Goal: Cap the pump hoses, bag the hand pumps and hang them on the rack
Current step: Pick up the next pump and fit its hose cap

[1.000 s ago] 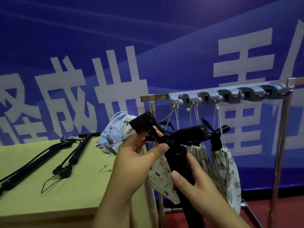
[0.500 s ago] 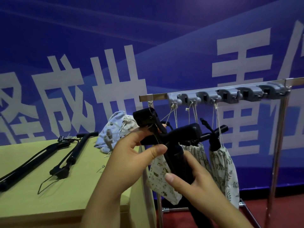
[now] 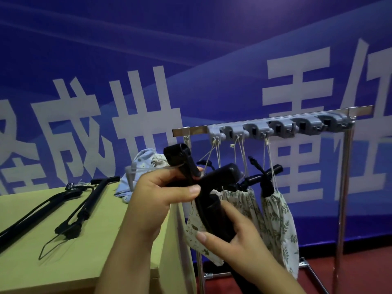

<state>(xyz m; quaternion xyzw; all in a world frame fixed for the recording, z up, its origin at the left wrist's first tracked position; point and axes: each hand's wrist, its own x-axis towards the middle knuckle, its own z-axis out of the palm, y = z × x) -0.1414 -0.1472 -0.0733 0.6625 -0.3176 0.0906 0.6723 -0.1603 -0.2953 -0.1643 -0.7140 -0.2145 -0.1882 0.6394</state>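
Observation:
I hold a black hand pump upright in front of the rack. My right hand grips its barrel from below. My left hand pinches the thin black hose just under the T-handle, fingers closed on it. Behind the pump, three floral drawstring bags with pump handles sticking out hang by their cords from the grey hooks of the metal rack. Two more black pumps lie on the yellow-green table at left.
A heap of spare cloth bags lies at the table's far corner beside the rack's left post. Grey hooks on the rack's right half are unoccupied. The rack stands on a red floor against a blue banner wall.
The pump has tilted slightly, its handle's left end rising. My left fingers have closed tighter on the hose, and my right hand has slid a little lower on the barrel.

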